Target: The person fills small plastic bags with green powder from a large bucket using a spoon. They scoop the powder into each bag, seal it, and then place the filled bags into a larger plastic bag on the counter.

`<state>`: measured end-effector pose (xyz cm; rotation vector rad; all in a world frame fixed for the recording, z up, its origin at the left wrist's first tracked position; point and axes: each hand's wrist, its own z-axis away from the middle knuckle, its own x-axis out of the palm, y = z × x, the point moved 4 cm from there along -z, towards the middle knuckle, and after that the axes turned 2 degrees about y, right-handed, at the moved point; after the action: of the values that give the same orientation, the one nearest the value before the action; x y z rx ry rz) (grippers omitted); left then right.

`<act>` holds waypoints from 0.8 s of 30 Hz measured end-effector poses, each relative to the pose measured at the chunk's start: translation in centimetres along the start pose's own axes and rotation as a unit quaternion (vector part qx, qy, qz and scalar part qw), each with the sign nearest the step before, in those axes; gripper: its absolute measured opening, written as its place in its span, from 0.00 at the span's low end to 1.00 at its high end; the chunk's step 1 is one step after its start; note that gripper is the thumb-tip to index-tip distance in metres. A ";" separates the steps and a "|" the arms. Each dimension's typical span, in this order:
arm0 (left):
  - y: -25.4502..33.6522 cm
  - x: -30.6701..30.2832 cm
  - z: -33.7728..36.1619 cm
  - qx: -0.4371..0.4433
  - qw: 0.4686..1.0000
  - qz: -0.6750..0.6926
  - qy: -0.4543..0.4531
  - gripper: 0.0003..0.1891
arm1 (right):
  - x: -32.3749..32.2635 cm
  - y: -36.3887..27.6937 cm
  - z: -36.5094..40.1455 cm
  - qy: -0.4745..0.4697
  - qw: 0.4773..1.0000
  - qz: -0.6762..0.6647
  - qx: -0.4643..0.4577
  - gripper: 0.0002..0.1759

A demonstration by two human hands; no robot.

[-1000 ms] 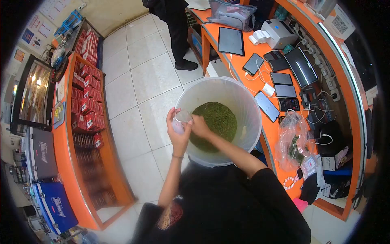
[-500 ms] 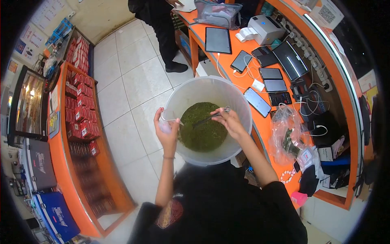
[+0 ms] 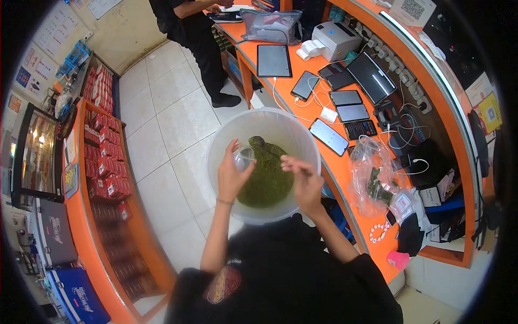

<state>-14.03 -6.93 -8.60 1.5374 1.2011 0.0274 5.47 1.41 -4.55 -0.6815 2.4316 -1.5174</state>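
Observation:
Below me, a translucent plastic tub (image 3: 218, 183) holds a layer of fine green ground material (image 3: 264, 189). My left hand (image 3: 232, 171) is closed around a small clear plastic cup (image 3: 244, 156) over the tub's left side. From the right, my right hand (image 3: 305, 181) pinches the thin handle of a dark spoon (image 3: 272, 151). The spoon's rounded end points to the far side of the tub, close to the cup, and carries a dark green heap (image 3: 258, 141).
On the orange counter (image 3: 356, 189) at right lie several phones, a tablet (image 3: 274, 60), cables, a label printer (image 3: 335, 40) and a clear plastic bag (image 3: 372, 173). Another person (image 3: 197, 48) stands at the far counter. Left is a shelf of red boxes (image 3: 113, 156).
My right hand has turned and the spoon's end has risen from the green material towards the far side, now heaped. The cup has tilted and moved right. More of the other person shows.

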 end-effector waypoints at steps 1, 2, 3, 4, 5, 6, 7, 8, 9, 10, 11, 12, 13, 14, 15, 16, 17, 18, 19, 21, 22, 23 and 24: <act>0.4 0.4 -0.2 -0.020 1.000 0.005 -0.018 0.41 | 0.6 -0.7 0.5 -0.064 0.991 0.073 -0.093 0.06; 0.7 0.6 -0.3 -0.039 0.999 0.010 -0.037 0.44 | 0.6 -0.9 0.6 -0.062 0.991 0.073 -0.095 0.06; 0.6 0.9 -0.3 -0.037 0.999 0.010 -0.036 0.44 | 1.1 -1.7 0.8 -0.126 0.971 0.127 -0.160 0.10; 0.5 1.2 -0.3 -0.034 0.998 0.012 -0.042 0.45 | 1.6 -2.2 1.1 -0.188 0.939 0.180 -0.223 0.15; 0.4 1.4 -0.2 -0.032 0.998 0.014 -0.048 0.46 | 1.5 -2.4 1.2 -0.188 0.939 0.180 -0.225 0.15; 0.6 1.4 -0.2 -0.031 0.998 0.013 -0.047 0.46 | 1.4 -2.6 1.3 -0.193 0.931 0.189 -0.244 0.17; 0.7 1.4 -0.1 -0.041 0.998 0.022 -0.052 0.46 | 1.3 -2.7 1.4 -0.199 0.923 0.199 -0.263 0.19; 0.7 1.3 -0.1 -0.051 0.997 0.030 -0.056 0.46 | 1.0 -2.8 1.3 -0.199 0.922 0.198 -0.265 0.19; 0.5 1.4 0.1 -0.051 0.997 0.030 -0.055 0.46 | 0.4 -2.6 1.0 -0.174 0.945 0.177 -0.215 0.16; 0.2 1.4 0.2 -0.043 0.997 0.036 -0.048 0.46 | -0.2 -2.3 0.8 -0.148 0.963 0.154 -0.165 0.13; -0.1 1.4 0.4 -0.035 0.998 0.043 -0.041 0.46 | -0.7 -2.2 0.7 -0.149 0.963 0.153 -0.165 0.13; -0.2 1.2 0.4 -0.035 0.998 0.042 -0.039 0.46 | -0.6 -0.6 0.7 -0.268 0.933 0.236 -0.033 0.10; -0.2 1.0 0.5 -0.035 0.997 0.062 -0.040 0.47 | -1.1 1.1 1.2 -0.378 0.866 0.311 0.100 0.09; -0.3 0.8 0.7 -0.035 0.995 0.082 -0.044 0.47 | -1.8 3.3 2.8 -0.499 0.765 0.339 0.224 0.11; -0.5 0.6 0.8 -0.034 0.995 0.081 -0.044 0.47 | -1.7 4.5 3.6 -0.499 0.766 0.338 0.224 0.11; -0.6 0.6 0.7 -0.037 0.993 0.093 -0.067 0.48 | -1.3 4.8 3.3 -0.426 0.841 0.304 0.139 0.10; -0.7 0.7 0.9 -0.043 0.989 0.105 -0.090 0.49 | -1.4 4.8 3.2 -0.347 0.899 0.263 0.053 0.10; -0.8 0.6 1.0 -0.046 0.989 0.104 -0.090 0.49 | -0.7 4.3 2.8 -0.349 0.898 0.261 0.054 0.10; -0.8 0.7 1.2 -0.051 0.986 0.117 -0.107 0.49 | 0.0 3.0 1.5 -0.289 0.914 0.286 0.024 0.13; -0.5 0.7 1.2 -0.054 0.982 0.130 -0.125 0.50 | 1.1 2.6 -0.3 -0.224 0.924 0.309 -0.007 0.16; -0.4 0.8 1.4 -0.063 0.977 0.140 -0.146 0.51 | 1.7 3.2 -0.6 -0.230 0.920 0.317 -0.022 0.19; -0.2 0.9 1.7 -0.072 0.972 0.149 -0.166 0.51 | 1.9 3.7 -0.6 -0.237 0.915 0.326 -0.037 0.21; -0.2 0.9 1.9 -0.071 0.972 0.148 -0.166 0.51 | 2.0 4.4 -0.5 -0.236 0.915 0.325 -0.038 0.21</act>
<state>-12.58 -7.71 -9.95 1.5124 0.6854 0.0497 2.30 2.54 -8.09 -0.1686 2.0425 -0.8738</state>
